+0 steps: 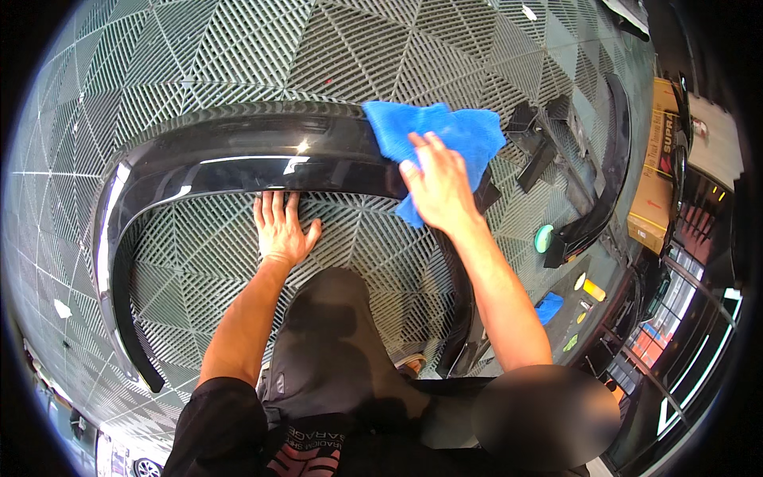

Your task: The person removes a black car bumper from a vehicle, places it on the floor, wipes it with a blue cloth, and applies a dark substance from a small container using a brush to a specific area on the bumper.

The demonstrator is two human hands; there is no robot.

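Note:
A glossy black wheel-arch flare [238, 171] lies curved on the floor in front of me, its two ends pointing back toward my body. My left hand [283, 230] rests inside the arch with its fingers stretched out, fingertips at the flare's inner edge. It holds nothing. On the right part of the arch, my right hand [437, 179] presses a blue microfiber cloth [469, 131] onto the black surface. The cloth hangs over both edges there and hides that stretch of the flare.
Grated grey floor tiles [350, 48] surround the flare. To the right lie dark loose pieces [536, 165], another black curved trim [610, 183], a round green pad [544, 238], a second blue cloth [548, 308] and a yellow bottle [594, 290]. Cardboard boxes [650, 215] stand at the far right.

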